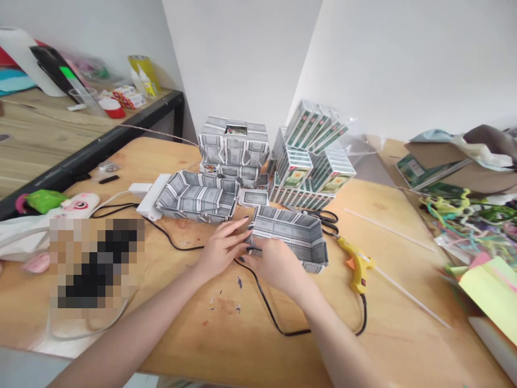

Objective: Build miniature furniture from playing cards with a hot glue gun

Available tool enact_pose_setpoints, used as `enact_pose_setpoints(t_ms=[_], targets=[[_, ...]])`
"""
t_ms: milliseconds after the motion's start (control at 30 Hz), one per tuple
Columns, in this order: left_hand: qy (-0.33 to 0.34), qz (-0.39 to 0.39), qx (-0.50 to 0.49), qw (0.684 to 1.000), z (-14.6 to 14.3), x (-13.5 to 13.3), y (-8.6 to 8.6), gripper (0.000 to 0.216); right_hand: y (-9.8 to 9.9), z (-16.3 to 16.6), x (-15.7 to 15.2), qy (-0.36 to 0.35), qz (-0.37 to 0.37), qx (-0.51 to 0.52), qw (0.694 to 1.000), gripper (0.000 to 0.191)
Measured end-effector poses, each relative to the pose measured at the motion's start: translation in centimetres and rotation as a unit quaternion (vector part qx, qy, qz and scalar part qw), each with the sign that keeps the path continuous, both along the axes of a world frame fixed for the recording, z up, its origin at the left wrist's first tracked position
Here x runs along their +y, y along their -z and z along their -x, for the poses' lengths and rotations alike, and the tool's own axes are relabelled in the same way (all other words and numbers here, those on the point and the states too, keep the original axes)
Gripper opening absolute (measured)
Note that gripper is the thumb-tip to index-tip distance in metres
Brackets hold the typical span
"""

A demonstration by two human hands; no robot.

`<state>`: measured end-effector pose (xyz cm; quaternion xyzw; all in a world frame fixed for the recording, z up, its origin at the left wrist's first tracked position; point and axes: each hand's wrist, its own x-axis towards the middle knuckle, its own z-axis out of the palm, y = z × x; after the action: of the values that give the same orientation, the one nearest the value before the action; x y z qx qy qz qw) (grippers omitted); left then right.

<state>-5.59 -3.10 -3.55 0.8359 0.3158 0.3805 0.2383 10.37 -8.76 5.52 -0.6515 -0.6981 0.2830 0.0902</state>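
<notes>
An open-topped box made of playing cards, with grey patterned backs, rests on the wooden table before me. My left hand grips its left end, fingertips against the wall. My right hand is closed at the near left corner of the same box, with its thumb toward the left hand; the palm hides part of the near wall. Just left and behind sits a similar card box. A yellow glue gun lies to the right, its black cable running beneath my hands.
Black-handled scissors lie behind the box. Stacked packs of playing cards and a larger card structure stand at the back. A white power strip is at left. Glue sticks and coloured yarn scraps lie right.
</notes>
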Motion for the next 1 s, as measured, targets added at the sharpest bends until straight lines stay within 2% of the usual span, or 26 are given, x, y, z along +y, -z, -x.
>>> enact_pose_setpoints(t_ms=[300, 467, 567, 667, 867, 1000], targets=[[0.011, 0.005, -0.040, 0.999, -0.5, -0.2, 0.0, 0.031, 0.5, 0.6, 0.3, -0.009, -0.024, 0.051, 0.998, 0.020], [-0.004, 0.002, -0.040, 0.999, -0.5, -0.2, 0.0, 0.030, 0.5, -0.9, 1.0, -0.035, 0.000, 0.107, 0.994, 0.018], [-0.017, 0.009, -0.029, 0.999, -0.3, -0.2, -0.1, 0.034, 0.7, -1.8, 1.4, -0.005, -0.011, 0.124, 0.992, 0.024], [-0.003, 0.021, -0.019, 1.000, -0.3, -0.2, -0.2, 0.044, 0.9, -1.9, 1.5, 0.018, -0.037, 0.135, 0.990, 0.032], [0.020, 0.022, -0.017, 0.999, -0.6, -0.2, -0.3, 0.037, 1.8, -1.0, 1.5, -0.002, -0.025, 0.195, 0.980, 0.018], [0.016, 0.024, -0.018, 0.999, -0.6, 0.1, -0.2, 0.034, 2.1, -2.0, 1.9, -0.034, -0.014, 0.219, 0.975, 0.025]])
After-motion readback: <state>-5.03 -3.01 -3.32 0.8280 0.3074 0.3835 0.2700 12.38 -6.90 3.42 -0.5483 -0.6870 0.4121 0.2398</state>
